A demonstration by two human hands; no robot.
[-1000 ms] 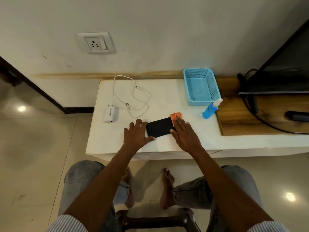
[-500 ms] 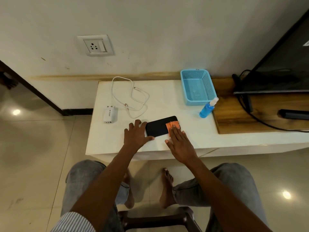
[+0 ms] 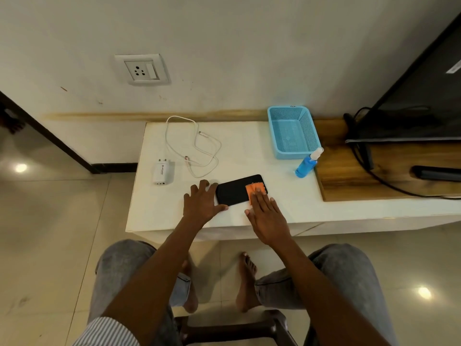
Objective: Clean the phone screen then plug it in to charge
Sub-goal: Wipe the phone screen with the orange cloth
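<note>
Black smartphone [image 3: 235, 190] lies flat, screen up, near front edge of white table [image 3: 249, 151]. Left hand [image 3: 201, 204], fingers splayed flat, braces its left end. Right hand [image 3: 268, 217], fingers extended and together, presses orange cloth [image 3: 255, 189] onto screen's right end. White charger adapter [image 3: 161, 173] at 9 o'clock of phone, w/ USB cable [image 3: 197, 148] at 11 and blue spray bottle [image 3: 306, 164] at 2.

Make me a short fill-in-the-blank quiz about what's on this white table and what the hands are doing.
1. The right hand presses an orange ____ onto the phone.
2. The left hand steadies the phone's ____ end.
3. The spray bottle holds ____ liquid.
4. The basket beside the bottle is ____ inside.

Missing words: cloth; left; blue; empty
</note>
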